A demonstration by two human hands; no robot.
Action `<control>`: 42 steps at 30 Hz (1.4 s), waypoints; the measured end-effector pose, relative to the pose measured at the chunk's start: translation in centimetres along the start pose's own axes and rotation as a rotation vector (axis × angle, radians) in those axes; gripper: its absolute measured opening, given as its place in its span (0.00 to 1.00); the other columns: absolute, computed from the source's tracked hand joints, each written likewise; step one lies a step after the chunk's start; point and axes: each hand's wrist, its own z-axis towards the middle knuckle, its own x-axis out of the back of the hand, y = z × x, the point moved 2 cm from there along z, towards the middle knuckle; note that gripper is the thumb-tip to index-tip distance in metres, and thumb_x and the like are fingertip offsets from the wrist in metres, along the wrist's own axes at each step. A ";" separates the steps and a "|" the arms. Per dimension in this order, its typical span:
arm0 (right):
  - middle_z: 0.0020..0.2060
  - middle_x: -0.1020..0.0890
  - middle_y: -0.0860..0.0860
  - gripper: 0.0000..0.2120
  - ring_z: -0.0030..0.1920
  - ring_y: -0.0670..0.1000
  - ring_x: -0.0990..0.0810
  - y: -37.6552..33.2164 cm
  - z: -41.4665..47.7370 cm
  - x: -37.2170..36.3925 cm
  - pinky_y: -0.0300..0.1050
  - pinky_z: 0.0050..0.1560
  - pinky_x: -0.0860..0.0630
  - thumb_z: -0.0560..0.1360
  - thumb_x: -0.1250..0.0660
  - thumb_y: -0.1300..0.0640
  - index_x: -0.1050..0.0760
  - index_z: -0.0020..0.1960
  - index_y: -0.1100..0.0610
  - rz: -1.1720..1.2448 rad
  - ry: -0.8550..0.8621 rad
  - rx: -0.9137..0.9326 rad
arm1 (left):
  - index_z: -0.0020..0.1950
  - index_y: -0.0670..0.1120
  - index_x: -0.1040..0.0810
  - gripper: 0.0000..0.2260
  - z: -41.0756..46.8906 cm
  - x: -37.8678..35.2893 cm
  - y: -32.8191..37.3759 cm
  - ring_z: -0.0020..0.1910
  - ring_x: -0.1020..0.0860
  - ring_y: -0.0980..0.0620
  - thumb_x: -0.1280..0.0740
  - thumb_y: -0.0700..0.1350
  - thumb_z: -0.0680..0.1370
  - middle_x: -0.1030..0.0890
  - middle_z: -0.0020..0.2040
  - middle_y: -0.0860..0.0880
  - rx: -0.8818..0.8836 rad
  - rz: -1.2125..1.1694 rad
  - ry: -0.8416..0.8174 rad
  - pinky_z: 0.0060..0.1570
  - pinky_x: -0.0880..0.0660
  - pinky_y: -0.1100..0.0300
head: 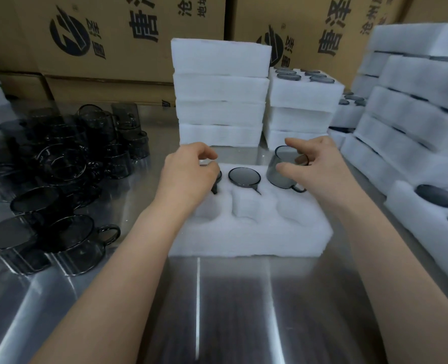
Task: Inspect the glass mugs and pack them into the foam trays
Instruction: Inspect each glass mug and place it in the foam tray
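Our right hand (314, 169) grips a mug (276, 179), tilted, handle toward us, directly over the tray's (244, 240) far right pocket. It likely needs uprighting as it goes down. Our left hand (188, 177) curls on the left mug (214, 189), already pocketed. Between the hands sits the middle mug (244, 176). Loose mugs (60, 166) lie left of the left hand; nothing blocks the drop.
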 end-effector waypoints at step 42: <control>0.77 0.43 0.42 0.27 0.75 0.50 0.40 2.3 0.3 -2.1 0.42 0.65 0.43 0.81 0.49 0.45 0.46 0.79 0.47 -0.532 -0.408 -0.048 | 0.72 0.43 0.35 0.28 7.3 5.3 -3.3 0.76 0.53 0.33 0.36 0.51 0.74 0.45 0.77 0.35 0.293 0.872 0.240 0.71 0.54 0.33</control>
